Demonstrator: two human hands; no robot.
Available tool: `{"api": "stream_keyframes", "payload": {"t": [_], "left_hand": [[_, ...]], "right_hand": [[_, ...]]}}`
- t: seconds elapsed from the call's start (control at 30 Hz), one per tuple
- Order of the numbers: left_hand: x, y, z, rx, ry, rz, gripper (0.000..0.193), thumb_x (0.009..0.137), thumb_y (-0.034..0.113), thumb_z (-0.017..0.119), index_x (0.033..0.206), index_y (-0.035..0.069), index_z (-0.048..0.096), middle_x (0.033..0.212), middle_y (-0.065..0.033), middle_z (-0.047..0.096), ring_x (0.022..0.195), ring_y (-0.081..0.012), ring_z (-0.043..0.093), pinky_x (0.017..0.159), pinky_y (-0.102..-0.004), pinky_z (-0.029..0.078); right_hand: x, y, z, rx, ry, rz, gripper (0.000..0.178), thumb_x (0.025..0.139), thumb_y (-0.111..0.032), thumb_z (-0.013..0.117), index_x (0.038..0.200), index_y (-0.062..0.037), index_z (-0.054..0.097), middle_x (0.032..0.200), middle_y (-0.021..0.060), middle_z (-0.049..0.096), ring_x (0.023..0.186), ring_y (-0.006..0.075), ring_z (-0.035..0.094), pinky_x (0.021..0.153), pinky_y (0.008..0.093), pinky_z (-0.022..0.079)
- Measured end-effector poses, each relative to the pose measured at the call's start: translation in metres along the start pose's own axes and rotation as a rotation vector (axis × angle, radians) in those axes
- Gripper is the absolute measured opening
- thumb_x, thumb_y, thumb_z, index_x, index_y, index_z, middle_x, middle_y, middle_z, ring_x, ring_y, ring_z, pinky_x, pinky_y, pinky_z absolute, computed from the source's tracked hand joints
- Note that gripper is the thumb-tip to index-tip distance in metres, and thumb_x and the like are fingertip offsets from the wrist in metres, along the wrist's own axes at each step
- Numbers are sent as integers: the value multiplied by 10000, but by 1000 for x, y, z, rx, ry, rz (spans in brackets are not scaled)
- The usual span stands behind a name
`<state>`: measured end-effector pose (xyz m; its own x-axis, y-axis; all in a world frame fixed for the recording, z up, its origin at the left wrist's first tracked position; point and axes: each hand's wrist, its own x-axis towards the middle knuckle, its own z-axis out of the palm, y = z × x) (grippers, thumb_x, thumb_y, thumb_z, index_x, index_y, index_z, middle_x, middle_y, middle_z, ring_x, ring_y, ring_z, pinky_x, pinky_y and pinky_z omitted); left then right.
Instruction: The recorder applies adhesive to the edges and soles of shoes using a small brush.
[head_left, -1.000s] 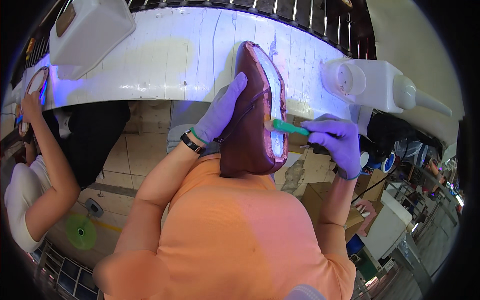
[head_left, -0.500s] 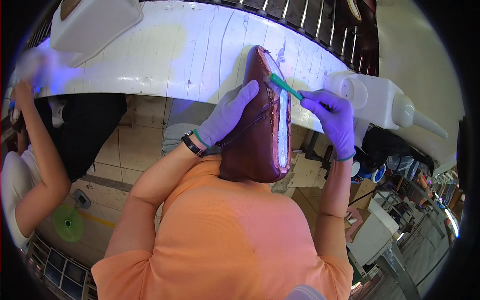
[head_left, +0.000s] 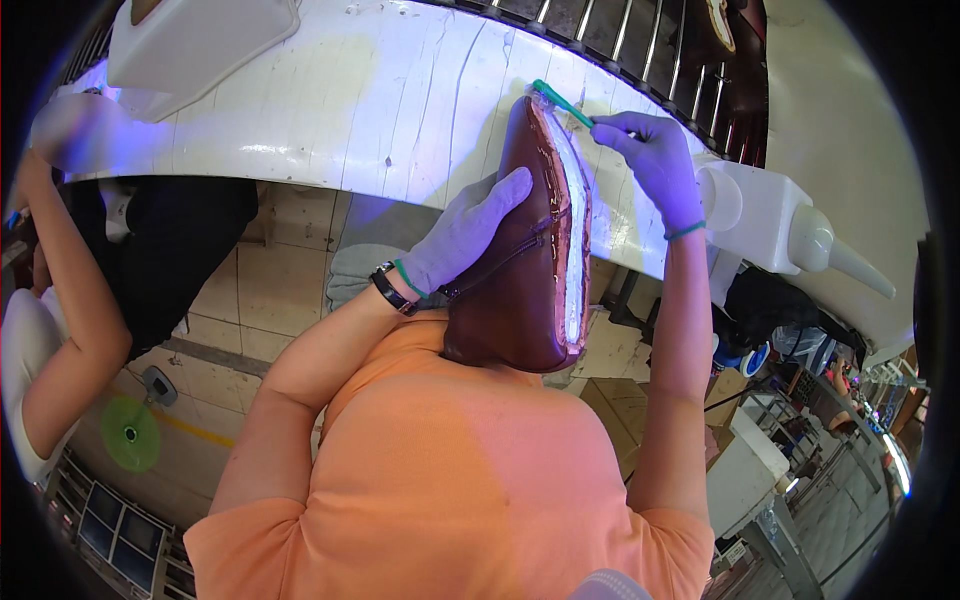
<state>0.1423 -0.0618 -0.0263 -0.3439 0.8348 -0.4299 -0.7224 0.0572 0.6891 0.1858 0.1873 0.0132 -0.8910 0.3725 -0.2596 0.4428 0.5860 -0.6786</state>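
My left hand (head_left: 467, 232), in a pale glove with a green cuff, grips a dark brown leather boot (head_left: 500, 310) by its upper. The boot lies on its side against my body, toe toward the bench and sole side facing right. A whitish strip runs along its underside, edged by a shiny wet-looking reddish-brown border. Pinched in my gloved right hand (head_left: 655, 165) is a green-handled brush (head_left: 563, 103). Its head is at the far tip of the boot's toe; whether it touches the leather I cannot tell.
A white worn bench (head_left: 330, 110) spans the front. On it stand a white bottle with a long spout (head_left: 785, 220) at right and a white container (head_left: 200, 50) at left. Beyond lies a metal roller rack (head_left: 600, 40) carrying another brown boot (head_left: 720, 60). A co-worker's arm (head_left: 75, 290) is at far left.
My right hand has moved the brush up and away from the side of the toe to its far tip. The boot, still in my left hand, has shifted slightly right and down.
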Motion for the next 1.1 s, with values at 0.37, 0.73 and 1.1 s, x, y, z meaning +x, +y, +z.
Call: {"api": "stream_keyframes", "payload": {"t": [0.37,0.73,1.1], "left_hand": [[-2,5,1,44,20,-28,572,1019,464,438,1316,-18,524,1199,-92,620,1040,-123,587,928,-290,475],[0,1,3,-39,23,-17,613,986,508,488,1294,-20,534,1135,-87,633,994,-128,591,887,-287,486],[-2,1,2,-59,-3,-29,592,1009,475,454,1335,-16,505,1226,-111,610,1068,-145,598,961,-300,478]], "right_hand": [[4,-5,-41,205,-395,36,235,767,-211,806,943,-58,779,698,-16,672,583,39,485,534,220,371],[16,-8,-38,110,-369,-32,233,768,-203,810,936,-46,777,720,-16,668,635,40,518,578,212,388],[-23,-10,-55,307,-604,34,216,751,-98,810,925,17,751,766,46,676,703,87,596,639,243,458]]}}
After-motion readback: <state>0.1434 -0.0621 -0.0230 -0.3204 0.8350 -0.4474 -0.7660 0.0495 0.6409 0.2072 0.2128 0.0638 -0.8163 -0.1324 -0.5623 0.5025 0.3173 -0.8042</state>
